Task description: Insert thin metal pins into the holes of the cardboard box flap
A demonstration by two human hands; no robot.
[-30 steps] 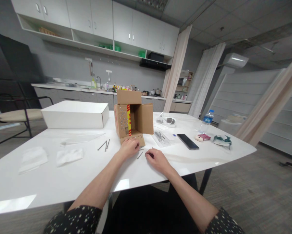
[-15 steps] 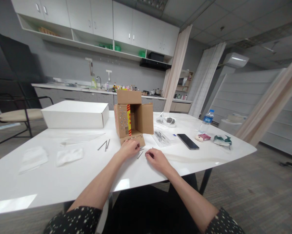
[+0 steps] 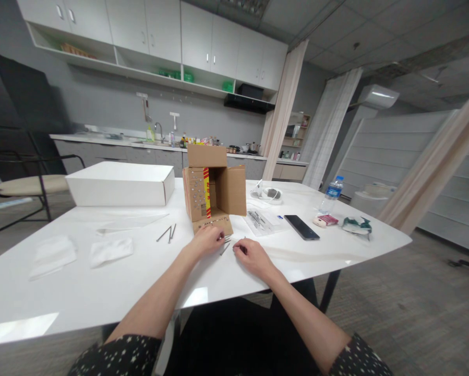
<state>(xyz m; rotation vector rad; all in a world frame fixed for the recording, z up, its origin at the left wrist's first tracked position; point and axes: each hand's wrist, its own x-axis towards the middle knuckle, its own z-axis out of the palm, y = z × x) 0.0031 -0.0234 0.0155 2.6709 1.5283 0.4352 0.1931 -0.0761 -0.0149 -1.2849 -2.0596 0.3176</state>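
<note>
An open cardboard box (image 3: 198, 196) stands on the white table, its lower flap (image 3: 218, 226) folded down toward me. My left hand (image 3: 208, 240) rests at that flap with curled fingers; whatever is in them, if anything, is hidden. Beside its fingertips lie a few thin metal nails (image 3: 225, 249). To their right, my right hand (image 3: 253, 255) is closed in a pinch near the tabletop, and I cannot make out what it holds. Several more nails (image 3: 170, 234) lie left of the box. Small shiny bits dot the box's left flap and the lower flap.
A white box (image 3: 119, 184) stands at the back left. White cloths (image 3: 111, 253) lie at the left. Toward the right are a clear case with metal tools (image 3: 260, 221), a phone (image 3: 301, 227), a pink packet (image 3: 328, 220), a green-and-white packet (image 3: 357, 226) and a water bottle (image 3: 333, 190).
Hardly anything differs. Both hands keep their places and their closed shape, and the box and nails stay where they were.
</note>
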